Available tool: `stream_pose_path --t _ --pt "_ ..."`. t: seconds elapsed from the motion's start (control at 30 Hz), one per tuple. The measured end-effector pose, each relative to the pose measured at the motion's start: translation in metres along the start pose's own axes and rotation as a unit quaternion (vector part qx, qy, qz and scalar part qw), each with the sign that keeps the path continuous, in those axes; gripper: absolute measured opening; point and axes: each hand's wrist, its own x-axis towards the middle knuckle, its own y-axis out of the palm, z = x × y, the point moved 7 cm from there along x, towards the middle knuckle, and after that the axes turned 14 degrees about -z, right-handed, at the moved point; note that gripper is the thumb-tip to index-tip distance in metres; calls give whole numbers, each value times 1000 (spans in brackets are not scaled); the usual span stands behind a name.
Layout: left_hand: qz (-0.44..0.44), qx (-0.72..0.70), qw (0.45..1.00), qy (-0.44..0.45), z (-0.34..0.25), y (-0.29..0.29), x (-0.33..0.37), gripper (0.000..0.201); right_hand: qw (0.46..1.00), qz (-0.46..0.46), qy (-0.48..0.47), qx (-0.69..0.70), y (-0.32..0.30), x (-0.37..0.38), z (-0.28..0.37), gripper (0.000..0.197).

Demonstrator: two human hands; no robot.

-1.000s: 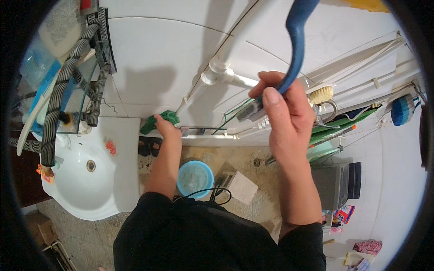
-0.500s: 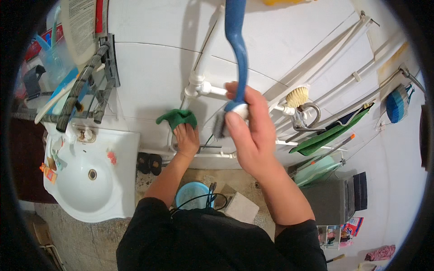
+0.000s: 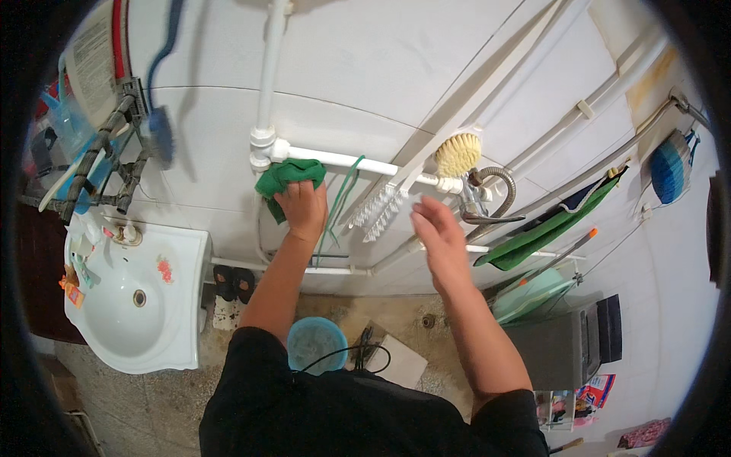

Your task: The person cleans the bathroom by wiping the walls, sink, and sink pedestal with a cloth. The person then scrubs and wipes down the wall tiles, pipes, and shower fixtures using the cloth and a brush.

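Observation:
My left hand (image 3: 304,212) is closed on a green cloth (image 3: 288,181), pressed against the white pipe (image 3: 339,158) just right of its joint. To the right, my right hand (image 3: 442,236) is empty, its fingers stretched out and slightly blurred. Just left of those fingertips, white bristle brushes (image 3: 379,212) hang below the pipe, and green strings (image 3: 340,202) dangle between them and the cloth. A pale yellow round brush (image 3: 458,154) sits above my right hand, beside the metal tap (image 3: 476,202). The blue long-handled brush (image 3: 158,133) is at the far left, bristle end down.
A white washbasin (image 3: 145,297) stands at left under a rack (image 3: 114,152) crowded with toiletries. Below me are a blue bucket (image 3: 316,346), a pale box (image 3: 400,360) and a black cable. A green towel (image 3: 518,232) and a grey bin-like container (image 3: 548,346) are at right.
My right hand has let go of the blue brush, which now is at the left. My left hand has brought the green cloth up onto the pipe. The view has shifted rightward.

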Motion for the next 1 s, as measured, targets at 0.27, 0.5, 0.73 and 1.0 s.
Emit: stream_pose_path --t 0.27,0.5,0.73,1.0 --pt "-38 -2 998 57 6 -2 -11 28 987 67 103 103 98 27 -29 36" --pt "-39 -1 996 75 23 21 -22 33 962 171 123 175 125 18 -22 35" --pt "-39 8 995 87 51 29 -50 34 987 4 -25 156 131 -8 -13 39" --pt "60 -15 996 60 42 13 -36 37 940 221 90 245 138 -6 -38 32"
